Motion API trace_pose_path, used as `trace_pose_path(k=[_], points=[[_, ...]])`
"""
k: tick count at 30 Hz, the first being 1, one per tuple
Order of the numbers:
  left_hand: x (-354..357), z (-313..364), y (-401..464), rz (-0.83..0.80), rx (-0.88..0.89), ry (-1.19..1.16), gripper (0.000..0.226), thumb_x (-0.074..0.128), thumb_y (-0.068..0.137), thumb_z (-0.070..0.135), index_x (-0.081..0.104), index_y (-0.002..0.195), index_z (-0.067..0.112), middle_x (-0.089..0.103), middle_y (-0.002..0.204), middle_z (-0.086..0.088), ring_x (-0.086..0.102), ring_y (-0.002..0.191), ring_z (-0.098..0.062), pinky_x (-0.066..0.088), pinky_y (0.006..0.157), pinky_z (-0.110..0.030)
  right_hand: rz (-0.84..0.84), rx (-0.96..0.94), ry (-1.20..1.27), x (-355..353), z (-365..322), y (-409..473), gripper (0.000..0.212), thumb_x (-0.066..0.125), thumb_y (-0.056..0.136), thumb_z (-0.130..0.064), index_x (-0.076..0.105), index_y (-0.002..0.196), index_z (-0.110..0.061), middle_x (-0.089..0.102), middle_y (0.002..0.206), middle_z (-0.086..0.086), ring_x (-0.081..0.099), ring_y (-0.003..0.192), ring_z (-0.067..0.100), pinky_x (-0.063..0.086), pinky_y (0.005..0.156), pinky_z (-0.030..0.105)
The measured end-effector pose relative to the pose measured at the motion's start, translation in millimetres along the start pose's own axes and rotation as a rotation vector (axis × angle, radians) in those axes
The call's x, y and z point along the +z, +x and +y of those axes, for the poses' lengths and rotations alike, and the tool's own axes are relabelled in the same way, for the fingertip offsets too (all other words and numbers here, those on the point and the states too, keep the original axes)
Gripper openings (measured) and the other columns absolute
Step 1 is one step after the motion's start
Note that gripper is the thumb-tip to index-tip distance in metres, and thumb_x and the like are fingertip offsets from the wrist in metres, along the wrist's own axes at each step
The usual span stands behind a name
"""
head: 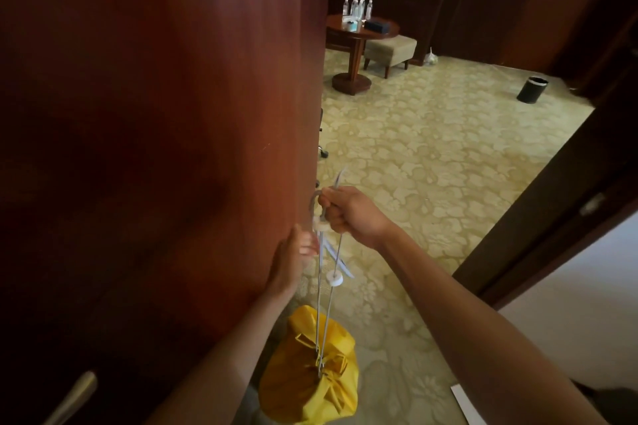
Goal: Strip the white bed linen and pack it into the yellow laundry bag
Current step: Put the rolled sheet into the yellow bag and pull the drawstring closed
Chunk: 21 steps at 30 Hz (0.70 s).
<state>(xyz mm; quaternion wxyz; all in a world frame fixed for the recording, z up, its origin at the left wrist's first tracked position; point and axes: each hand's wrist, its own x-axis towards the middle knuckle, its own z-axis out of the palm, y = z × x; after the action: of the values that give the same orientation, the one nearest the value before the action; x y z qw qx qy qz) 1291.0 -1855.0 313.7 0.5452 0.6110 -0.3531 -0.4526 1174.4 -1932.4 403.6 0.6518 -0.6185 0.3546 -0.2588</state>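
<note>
Bag point(312, 366) hangs cinched shut by its cords point(324, 304) at the door point(155, 114) edge, just above the carpet point(431, 155). Right hand point(348, 214) is fisted around the cords near a metal hook point(315, 205) on the door edge; a white toggle point(335, 278) sits lower on the cords. Left hand point(293, 260) lies flat-fingered against the door edge just below, steadying it, gripping nothing as far as I can tell. To do this well: keep the door braced, seat the cord loop fully over the hook, ease the weight on slowly. Bag looks full and lumpy; contents hidden, presumably the linen. Far off: small black bin point(531, 90), contents not visible; table point(359, 33) with bottles point(357, 7).
</note>
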Motion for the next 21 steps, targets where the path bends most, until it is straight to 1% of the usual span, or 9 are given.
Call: trace_pose_path(k=[2,3,5,8,11,13,17,19,21], points=[[11,-7,1,-0.219,-0.040,-0.013,0.061,0.018,0.103,0.054,0.064,0.100,0.014,0.066,0.108,-0.004,0.059,0.107,-0.017,0.043,0.091,-0.022,-0.009,0.018,0.035,-3,0,6,0.040,0.035,0.107,-0.022,0.042,0.068,-0.019,0.020,0.053,-0.008,0.013,0.047,0.008,0.011,0.043,0.022],[14,-7,1,-0.283,-0.053,-0.033,0.064,0.016,0.102,0.058,0.061,0.105,0.013,0.064,0.110,-0.004,0.059,0.110,-0.016,0.042,0.095,-0.023,-0.012,0.028,0.052,-6,1,9,0.040,0.035,0.108,-0.022,0.042,0.068,-0.019,0.019,0.054,-0.008,0.012,0.047,0.007,0.010,0.043,0.022],[17,-8,6,-0.347,-0.067,-0.063,0.067,0.012,0.104,0.052,0.063,0.111,0.009,0.069,0.103,-0.011,0.065,0.106,-0.026,0.045,0.099,-0.032,-0.009,0.048,0.077,-11,1,12,0.040,0.035,0.107,-0.023,0.042,0.068,-0.019,0.018,0.055,-0.007,0.012,0.047,0.007,0.008,0.044,0.023],[17,-8,13,-0.405,-0.035,-0.056,0.054,0.026,0.107,0.043,0.065,0.103,0.006,0.065,0.078,-0.008,0.065,0.080,-0.027,0.050,0.087,-0.039,-0.002,0.076,0.113,-20,4,18,0.039,0.036,0.107,-0.023,0.043,0.069,-0.019,0.017,0.054,-0.008,0.011,0.046,0.007,0.008,0.043,0.022],[19,-9,14,-0.492,-0.030,-0.045,0.045,0.047,0.090,0.057,0.058,0.080,0.014,0.042,0.060,0.002,0.046,0.057,-0.016,0.044,0.065,-0.029,0.035,0.113,0.162,-29,11,23,0.039,0.036,0.107,-0.022,0.044,0.069,-0.019,0.017,0.052,-0.009,0.011,0.044,0.007,0.009,0.042,0.022],[20,-9,13,-0.507,-0.036,-0.017,0.040,0.054,0.082,0.057,0.047,0.067,0.020,0.031,0.057,0.007,0.032,0.052,-0.010,0.033,0.055,-0.024,0.094,0.160,0.169,-33,18,26,0.038,0.038,0.105,-0.021,0.045,0.068,-0.019,0.019,0.050,-0.009,0.013,0.043,0.007,0.011,0.041,0.021],[22,-13,12,-0.471,-0.015,0.039,0.038,0.048,0.093,0.037,0.041,0.057,0.029,0.027,0.055,0.008,0.023,0.049,-0.009,0.023,0.052,-0.027,0.211,0.263,0.226,-39,41,28,0.035,0.041,0.104,-0.017,0.050,0.070,-0.016,0.027,0.047,-0.009,0.024,0.042,0.006,0.025,0.038,0.018],[22,-11,15,-0.443,-0.024,0.046,0.046,0.046,0.100,0.031,0.040,0.055,0.030,0.025,0.056,0.006,0.022,0.049,-0.010,0.022,0.053,-0.028,0.241,0.284,0.241,-38,51,26,0.029,0.043,0.103,-0.018,0.058,0.078,-0.013,0.045,0.055,-0.004,0.041,0.050,0.009,0.039,0.046,0.020],[22,-8,15,-0.408,-0.053,0.026,0.046,0.044,0.106,0.028,0.039,0.060,0.026,0.024,0.058,0.004,0.021,0.049,-0.010,0.019,0.053,-0.029,0.239,0.301,0.229,-39,63,21,0.029,0.045,0.104,-0.027,0.063,0.087,-0.012,0.061,0.076,0.002,0.056,0.067,0.014,0.048,0.061,0.024]])
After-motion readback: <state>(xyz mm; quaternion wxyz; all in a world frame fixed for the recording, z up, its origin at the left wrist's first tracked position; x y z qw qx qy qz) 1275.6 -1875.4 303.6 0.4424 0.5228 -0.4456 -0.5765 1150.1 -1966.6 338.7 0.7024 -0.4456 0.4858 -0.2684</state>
